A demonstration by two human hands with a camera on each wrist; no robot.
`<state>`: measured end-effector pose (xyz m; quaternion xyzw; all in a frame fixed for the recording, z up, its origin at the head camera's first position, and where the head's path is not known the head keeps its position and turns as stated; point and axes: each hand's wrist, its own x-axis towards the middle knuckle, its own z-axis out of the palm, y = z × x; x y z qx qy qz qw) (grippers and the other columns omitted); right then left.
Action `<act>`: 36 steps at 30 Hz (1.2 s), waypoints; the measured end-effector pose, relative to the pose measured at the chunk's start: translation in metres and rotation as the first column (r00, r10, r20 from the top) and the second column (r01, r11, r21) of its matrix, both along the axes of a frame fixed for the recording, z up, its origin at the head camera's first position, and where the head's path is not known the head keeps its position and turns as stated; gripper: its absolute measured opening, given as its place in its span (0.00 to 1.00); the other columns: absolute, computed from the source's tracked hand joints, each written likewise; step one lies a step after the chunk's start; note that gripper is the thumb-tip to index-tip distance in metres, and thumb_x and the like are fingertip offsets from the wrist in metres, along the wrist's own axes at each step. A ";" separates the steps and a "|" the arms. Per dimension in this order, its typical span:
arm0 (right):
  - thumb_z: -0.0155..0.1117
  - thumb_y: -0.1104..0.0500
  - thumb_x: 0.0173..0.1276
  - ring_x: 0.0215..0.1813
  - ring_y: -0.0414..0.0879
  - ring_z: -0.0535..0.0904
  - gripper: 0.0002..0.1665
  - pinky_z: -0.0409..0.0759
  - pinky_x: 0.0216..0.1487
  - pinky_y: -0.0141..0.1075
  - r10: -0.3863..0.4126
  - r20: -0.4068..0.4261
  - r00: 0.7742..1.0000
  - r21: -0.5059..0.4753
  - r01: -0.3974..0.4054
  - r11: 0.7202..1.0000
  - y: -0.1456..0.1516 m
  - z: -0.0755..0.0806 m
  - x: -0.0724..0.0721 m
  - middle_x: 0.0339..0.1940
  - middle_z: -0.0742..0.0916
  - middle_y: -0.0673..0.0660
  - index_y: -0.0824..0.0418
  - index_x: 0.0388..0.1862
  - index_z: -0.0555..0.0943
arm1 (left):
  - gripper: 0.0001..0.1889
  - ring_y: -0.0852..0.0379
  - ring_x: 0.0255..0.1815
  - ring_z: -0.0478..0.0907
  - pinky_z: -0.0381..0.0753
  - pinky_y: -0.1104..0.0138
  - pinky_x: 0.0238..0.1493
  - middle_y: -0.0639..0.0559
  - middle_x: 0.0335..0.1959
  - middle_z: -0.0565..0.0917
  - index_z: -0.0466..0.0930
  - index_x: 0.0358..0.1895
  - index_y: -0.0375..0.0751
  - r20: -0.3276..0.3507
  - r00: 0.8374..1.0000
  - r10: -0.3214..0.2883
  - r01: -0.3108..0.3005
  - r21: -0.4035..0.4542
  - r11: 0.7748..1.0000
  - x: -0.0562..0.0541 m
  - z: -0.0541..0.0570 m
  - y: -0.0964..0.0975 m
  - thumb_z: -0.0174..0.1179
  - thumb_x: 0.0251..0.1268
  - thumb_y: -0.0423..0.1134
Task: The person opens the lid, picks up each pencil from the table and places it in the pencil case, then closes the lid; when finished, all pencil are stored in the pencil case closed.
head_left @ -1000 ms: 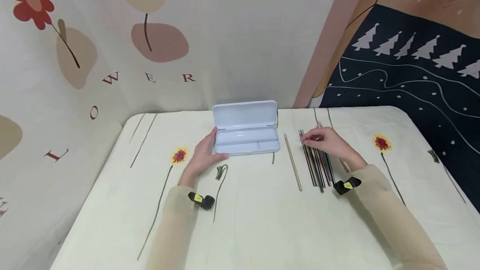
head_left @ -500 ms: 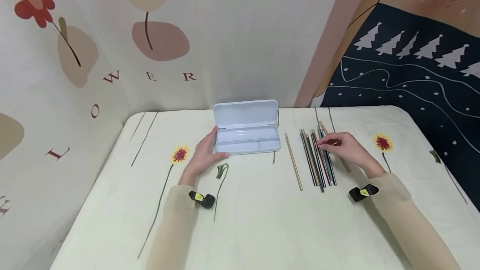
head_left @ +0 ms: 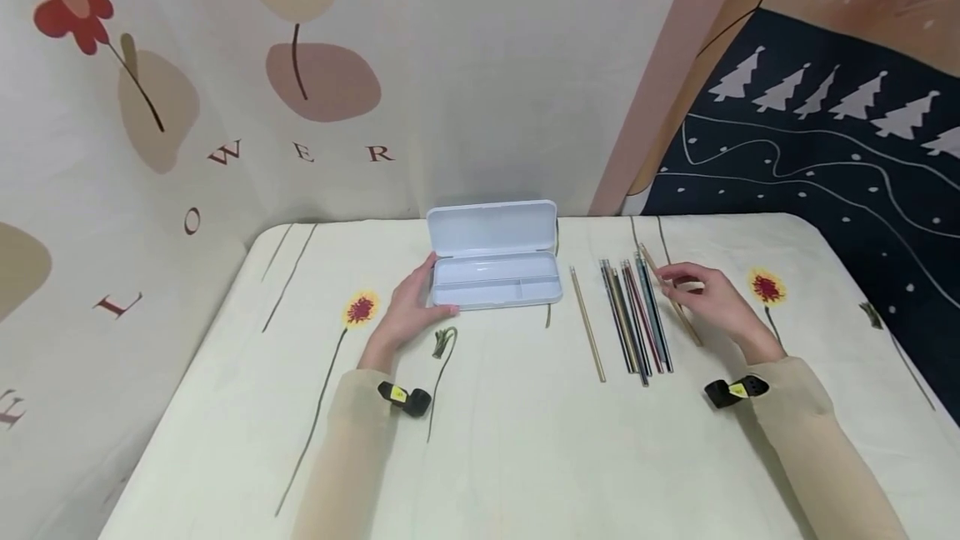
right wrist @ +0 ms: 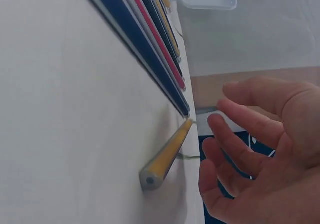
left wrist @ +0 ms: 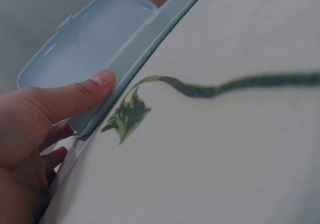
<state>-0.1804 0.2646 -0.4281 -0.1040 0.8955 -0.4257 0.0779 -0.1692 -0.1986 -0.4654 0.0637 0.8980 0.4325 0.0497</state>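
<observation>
A pale blue pencil case (head_left: 492,229) lies with its lid raised at the back of the table. My left hand (head_left: 405,311) grips its left end, the thumb (left wrist: 85,93) over the front edge and the other fingers at the side. On the right, my right hand (head_left: 712,302) hovers by a gold pencil (head_left: 688,327), which lies slanted on the cloth. Its fingers are loosely bent with nothing between them in the right wrist view. Just left of that pencil is a row of several dark, red and gold pencils (head_left: 654,311).
Another gold pencil (head_left: 587,323) lies alone between the row and the case. A pale cloth (head_left: 525,440) printed with flowers covers the table. Patterned hangings (head_left: 480,107) rise directly behind the table's back edge.
My right hand has moved rightward from over the pencil row to the slanted gold pencil. The left hand and pencil case have stayed in place.
</observation>
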 end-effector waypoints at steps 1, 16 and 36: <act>0.59 0.64 0.71 0.53 0.60 0.74 0.21 0.76 0.46 0.33 -0.006 0.006 1.000 0.002 0.006 1.000 0.000 0.000 0.000 0.55 0.80 0.71 0.73 0.59 0.74 | 0.54 0.40 0.75 0.48 0.45 0.48 0.72 0.39 0.75 0.54 0.45 0.78 0.41 -0.001 1.000 -0.002 0.002 0.000 1.000 0.000 0.000 0.000 0.73 0.52 0.44; 0.56 0.63 0.72 0.47 0.57 0.73 0.26 0.74 0.41 0.35 -0.040 0.086 0.996 0.059 0.035 0.998 0.009 -0.016 0.000 0.49 0.78 0.70 0.75 0.65 0.66 | 0.55 0.40 0.75 0.48 0.46 0.48 0.72 0.39 0.75 0.54 0.45 0.78 0.42 -0.003 1.000 -0.002 0.002 -0.012 1.000 0.000 -0.002 0.000 0.73 0.52 0.43; 0.62 0.68 0.66 0.32 0.47 0.72 0.19 0.70 0.29 0.33 -0.013 -0.028 1.000 0.132 0.017 0.991 0.008 -0.022 -0.002 0.34 0.80 0.59 0.73 0.55 0.75 | 0.54 0.40 0.75 0.48 0.46 0.49 0.73 0.39 0.76 0.54 0.44 0.78 0.42 -0.003 1.000 -0.001 0.001 -0.021 1.000 -0.001 -0.002 -0.002 0.73 0.52 0.44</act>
